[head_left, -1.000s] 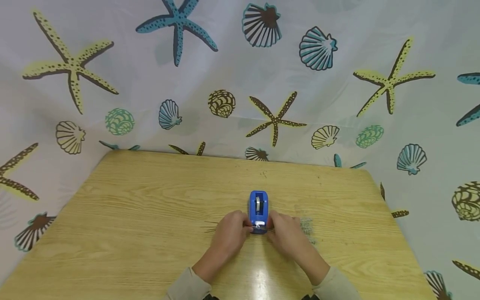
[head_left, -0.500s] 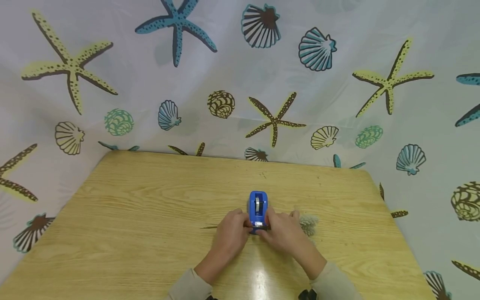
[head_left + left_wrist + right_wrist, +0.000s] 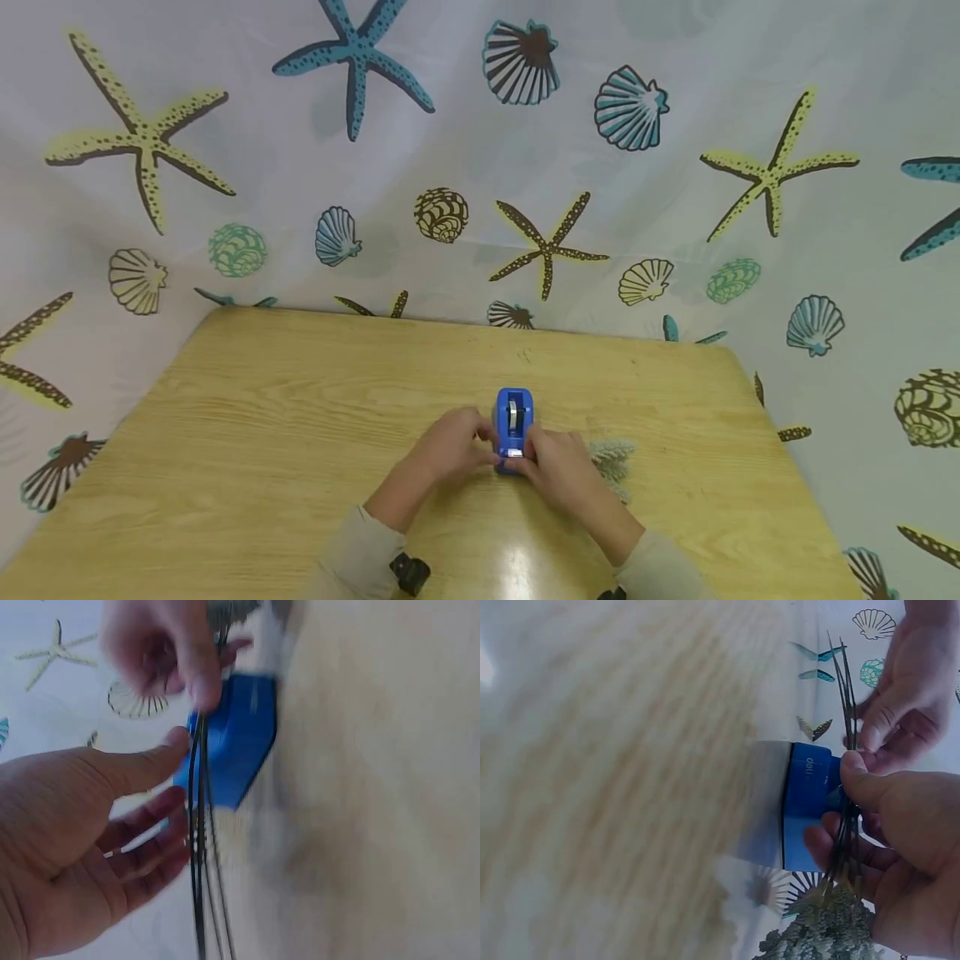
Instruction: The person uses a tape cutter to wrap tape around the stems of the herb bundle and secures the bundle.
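Observation:
A blue tape dispenser (image 3: 513,421) stands on the wooden table (image 3: 262,417). My right hand (image 3: 542,462) is at its front end and pinches a bundle of thin dark stems (image 3: 845,825) between thumb and fingers, right against the dispenser (image 3: 806,806). The stems' fluffy grey-green heads (image 3: 611,457) stick out to the right of that hand. My left hand (image 3: 465,437) is at the dispenser's left side, with its palm open and fingers relaxed (image 3: 142,825). The stems (image 3: 199,825) pass just in front of those fingertips. The wrist views are blurred.
A curtain printed with starfish and shells (image 3: 480,167) hangs behind and around the table. The table's far edge (image 3: 465,321) lies behind the dispenser. Bare wood spreads to the left and right of my hands.
My right hand has slid left onto the dispenser's front end with the stems. The stem ends that lay left of my left hand are no longer seen. My left hand has shifted slightly.

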{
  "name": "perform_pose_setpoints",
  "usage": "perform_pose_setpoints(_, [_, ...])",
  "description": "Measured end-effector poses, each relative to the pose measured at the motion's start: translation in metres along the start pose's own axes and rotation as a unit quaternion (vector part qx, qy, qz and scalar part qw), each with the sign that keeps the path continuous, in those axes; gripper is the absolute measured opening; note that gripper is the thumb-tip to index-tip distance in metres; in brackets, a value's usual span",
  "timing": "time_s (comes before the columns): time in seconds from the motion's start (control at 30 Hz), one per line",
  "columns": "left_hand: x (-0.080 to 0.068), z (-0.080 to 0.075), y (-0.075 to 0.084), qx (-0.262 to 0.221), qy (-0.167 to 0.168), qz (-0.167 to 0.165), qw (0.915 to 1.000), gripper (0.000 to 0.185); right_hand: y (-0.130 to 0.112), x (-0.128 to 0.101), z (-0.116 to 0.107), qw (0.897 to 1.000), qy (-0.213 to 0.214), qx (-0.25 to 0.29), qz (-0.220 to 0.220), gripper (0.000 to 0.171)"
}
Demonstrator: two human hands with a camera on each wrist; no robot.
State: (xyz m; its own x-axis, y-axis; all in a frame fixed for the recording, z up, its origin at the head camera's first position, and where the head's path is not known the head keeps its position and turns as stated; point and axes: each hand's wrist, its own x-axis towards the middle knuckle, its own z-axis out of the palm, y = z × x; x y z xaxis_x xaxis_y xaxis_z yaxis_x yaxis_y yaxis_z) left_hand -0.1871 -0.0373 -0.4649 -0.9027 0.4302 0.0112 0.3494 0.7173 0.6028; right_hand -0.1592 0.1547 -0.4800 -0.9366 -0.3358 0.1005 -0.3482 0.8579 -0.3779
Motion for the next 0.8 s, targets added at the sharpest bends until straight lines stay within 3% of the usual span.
perform_pose_setpoints(0.1, [0.018,-0.013,-0.010,-0.007,-0.036,0.002,0.9993,0.049,0.000,0.000,0.003,1.000,0.003,0.014,0.006,0.033])
perform_pose_setpoints(0.23, [0.037,-0.011,-0.022,-0.022,-0.087,0.036,0.9953,0.076,-0.001,0.000,0.004,1.000,-0.005,0.021,0.015,0.033])
perform_pose_setpoints(0.37, [0.046,-0.003,-0.026,-0.055,-0.120,0.044,0.9903,0.078,-0.002,0.001,0.005,0.999,-0.008,0.031,0.007,0.032])
perform_pose_setpoints(0.6, [0.051,0.002,-0.023,-0.058,-0.113,0.028,0.9915,0.075,0.004,-0.001,0.006,0.999,0.016,0.036,-0.001,0.035])
perform_pose_setpoints(0.8, [0.054,0.002,-0.018,-0.045,-0.123,0.021,0.9912,0.076,0.011,-0.001,0.007,0.997,-0.013,0.069,0.031,0.035])
